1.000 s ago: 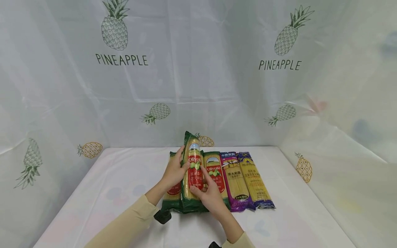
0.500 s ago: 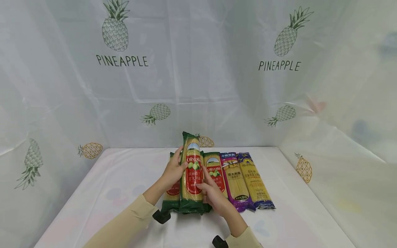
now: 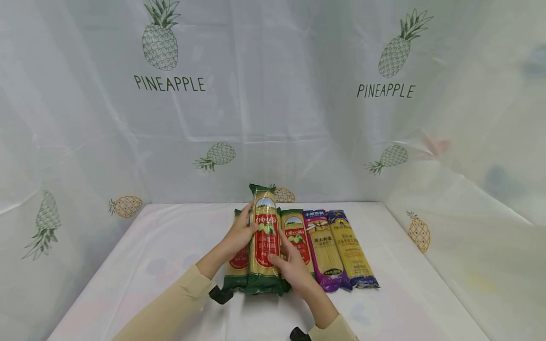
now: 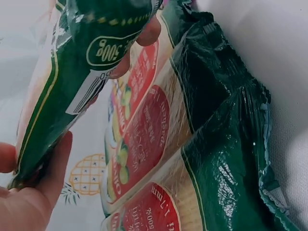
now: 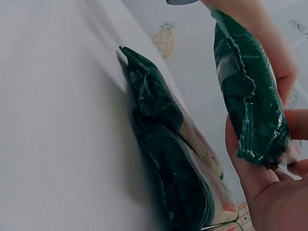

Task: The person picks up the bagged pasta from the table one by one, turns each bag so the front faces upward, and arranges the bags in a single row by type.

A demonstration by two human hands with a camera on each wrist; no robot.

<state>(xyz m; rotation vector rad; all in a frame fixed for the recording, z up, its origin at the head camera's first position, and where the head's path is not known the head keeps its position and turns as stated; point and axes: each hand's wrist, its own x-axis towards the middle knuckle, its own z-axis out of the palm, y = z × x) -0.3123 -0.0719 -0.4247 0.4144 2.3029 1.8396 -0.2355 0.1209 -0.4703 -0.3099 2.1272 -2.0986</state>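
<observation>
Both hands hold a green-and-gold Olivoilà spaghetti pack with a red label, raised above the row of packs. The left hand grips its left side and the right hand its lower right side, thumb on the front. From the left wrist, the held pack's green end is seen above the left hand. In the right wrist view the pack is between the fingers of the right hand. Matching packs lie to its left and right; another beneath is mostly hidden.
Right of the green packs lie a purple-edged pasta pack and a blue-ended yellow pasta pack, side by side. They rest on a white-covered table. A pineapple-print curtain stands behind and at the sides.
The held pack has dipped slightly at its top, and its lower end has shifted a little left. The right hand has changed its hold slightly; the left hand stays nearly still.
</observation>
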